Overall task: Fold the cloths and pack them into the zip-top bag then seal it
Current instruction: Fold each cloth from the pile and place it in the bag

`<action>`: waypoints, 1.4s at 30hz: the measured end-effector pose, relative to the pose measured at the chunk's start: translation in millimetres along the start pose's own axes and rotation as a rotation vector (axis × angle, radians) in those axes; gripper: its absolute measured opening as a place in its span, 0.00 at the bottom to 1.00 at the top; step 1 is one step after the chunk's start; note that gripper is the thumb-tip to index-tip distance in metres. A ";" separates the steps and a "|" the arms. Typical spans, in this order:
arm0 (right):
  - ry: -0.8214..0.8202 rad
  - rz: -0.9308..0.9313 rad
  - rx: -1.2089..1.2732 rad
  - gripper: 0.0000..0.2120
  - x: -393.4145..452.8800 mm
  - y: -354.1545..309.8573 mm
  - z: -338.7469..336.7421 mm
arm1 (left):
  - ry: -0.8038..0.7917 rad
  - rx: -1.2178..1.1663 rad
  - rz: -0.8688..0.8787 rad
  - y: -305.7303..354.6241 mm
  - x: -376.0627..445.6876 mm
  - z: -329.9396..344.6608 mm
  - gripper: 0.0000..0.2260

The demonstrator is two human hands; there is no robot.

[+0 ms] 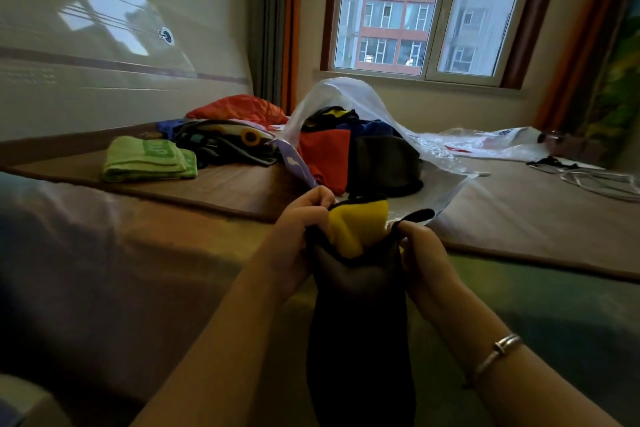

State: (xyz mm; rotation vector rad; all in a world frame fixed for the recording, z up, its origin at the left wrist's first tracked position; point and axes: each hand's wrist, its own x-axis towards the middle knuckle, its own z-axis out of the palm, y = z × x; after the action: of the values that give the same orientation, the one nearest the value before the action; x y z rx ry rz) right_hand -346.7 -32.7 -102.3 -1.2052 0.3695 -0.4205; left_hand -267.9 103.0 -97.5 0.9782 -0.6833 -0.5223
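Observation:
A black cloth with a yellow patch (356, 274) hangs in front of me, held up by its top edge. My left hand (304, 218) pinches its left corner and my right hand (420, 246) pinches its right corner. Just beyond it lies the clear zip-top bag (349, 97), its mouth open toward me, with red, black, blue and yellow cloths (329, 156) inside. A folded green towel (149, 159) and a pile of mixed dark cloths (221, 142) lie to the left on the bed.
A brown mat (221, 187) covers the bed. A red cloth (239, 106) lies at the back by the wall. Another plastic bag (491, 142) and white cables (595, 180) lie at the right, below the window.

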 end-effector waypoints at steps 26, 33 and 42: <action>-0.236 -0.385 -0.599 0.09 -9.2 9.5 24.5 | 0.099 0.778 -0.151 17.0 -6.2 -30.4 0.04; -0.343 -0.377 -0.454 0.07 -17.5 -6.3 13.0 | 0.316 0.797 0.013 20.7 -7.6 -39.7 0.06; -0.230 -0.515 -0.530 0.01 -16.8 -9.2 2.7 | -0.117 0.537 0.030 20.3 -11.5 -14.1 0.03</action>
State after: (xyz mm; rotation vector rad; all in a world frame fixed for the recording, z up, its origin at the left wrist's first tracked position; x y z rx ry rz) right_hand -360.9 -24.9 -91.9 -1.8572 -0.0469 -0.6411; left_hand -263.5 128.3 -88.3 1.4435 -0.9689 -0.3759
